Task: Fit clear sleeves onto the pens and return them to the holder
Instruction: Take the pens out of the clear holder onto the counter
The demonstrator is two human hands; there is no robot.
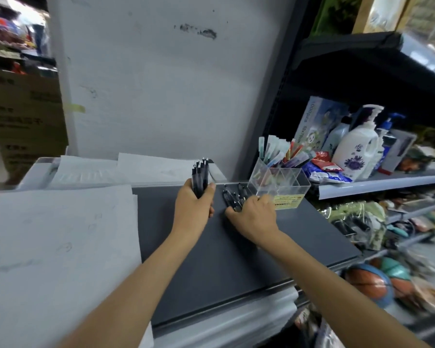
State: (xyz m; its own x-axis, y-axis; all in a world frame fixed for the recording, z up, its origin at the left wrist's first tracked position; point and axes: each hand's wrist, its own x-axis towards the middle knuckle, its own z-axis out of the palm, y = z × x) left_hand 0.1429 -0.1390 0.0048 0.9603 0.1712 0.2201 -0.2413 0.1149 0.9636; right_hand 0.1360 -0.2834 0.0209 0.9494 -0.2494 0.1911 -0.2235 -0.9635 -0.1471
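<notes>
My left hand (195, 204) grips a bundle of several black pens (200, 175), held upright with their tips above my fist. More black pens (234, 197) lie loose on the dark grey shelf top (211, 259), just right of that hand. My right hand (253, 214) rests flat over the near ends of those loose pens, fingers spread and touching them. A clear acrylic holder (279, 183) with several compartments stands just behind my right hand; its back compartments hold coloured packaged items. I cannot make out any clear sleeves.
White paper sheets (60, 234) cover the surface on the left. A white wall panel (161, 84) rises behind. To the right, store shelves carry a white pump bottle (357, 149), boxes and snack packets. Basketballs (369, 282) sit lower right.
</notes>
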